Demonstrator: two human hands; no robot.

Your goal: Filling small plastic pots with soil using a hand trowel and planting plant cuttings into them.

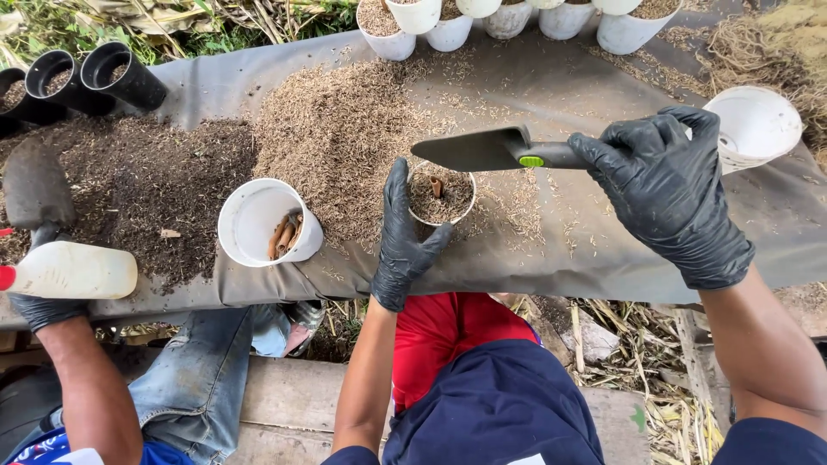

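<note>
My left hand (405,237), in a black glove, grips the near side of a small white pot (441,195) filled with brown husk mix and a bit of bark. My right hand (668,194), also gloved in black, holds a dark trowel (482,151) by its handle, the empty blade hovering level just above the pot. A heap of pale husks (345,129) lies on the grey sheet (603,250) behind the pot.
A tipped white pot (263,224) with bark pieces lies to the left. A pile of dark soil (146,189), black tubes (95,77), filled white pots (508,19) at the back, an empty white pot (758,125) at right. Another person's gloved hand (43,310) holds a white bottle (73,269).
</note>
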